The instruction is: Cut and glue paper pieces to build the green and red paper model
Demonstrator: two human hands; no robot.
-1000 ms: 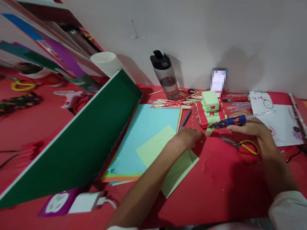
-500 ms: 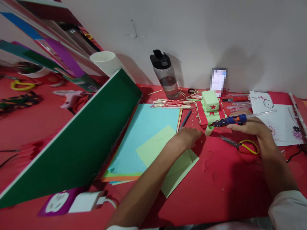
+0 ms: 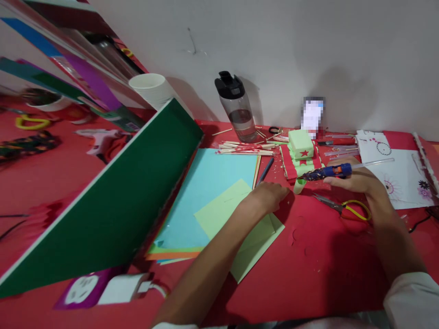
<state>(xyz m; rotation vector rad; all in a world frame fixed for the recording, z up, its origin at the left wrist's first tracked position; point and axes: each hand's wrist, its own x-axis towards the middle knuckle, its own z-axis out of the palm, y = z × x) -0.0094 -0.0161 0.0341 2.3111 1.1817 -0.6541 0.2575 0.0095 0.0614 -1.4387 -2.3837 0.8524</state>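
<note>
My right hand (image 3: 353,178) is wrapped round a blue hot glue gun (image 3: 327,172), with a clear glue stick sticking out of its back. The gun's nozzle points left, at the upper rim of a small light-green paper roll (image 3: 299,186) on the table. Left of this roll, my left hand (image 3: 269,197) is closed with its fingertips close to it; what they hold, if anything, is hidden. Just behind the nozzle stands a green and red paper model tank (image 3: 302,155) with a red star on its block-shaped top.
Yellow-handled pliers (image 3: 343,208) lie below my right hand. Coloured paper sheets (image 3: 219,183) lie under my left forearm, beside a slanted green board (image 3: 113,196). A water bottle (image 3: 236,109), wooden sticks (image 3: 243,147) and a phone (image 3: 312,116) are along the wall.
The glue gun has shifted slightly left along the paper roll's rim. The roll's open end now shows more, tipped a little towards me. My left hand has hardly moved.
</note>
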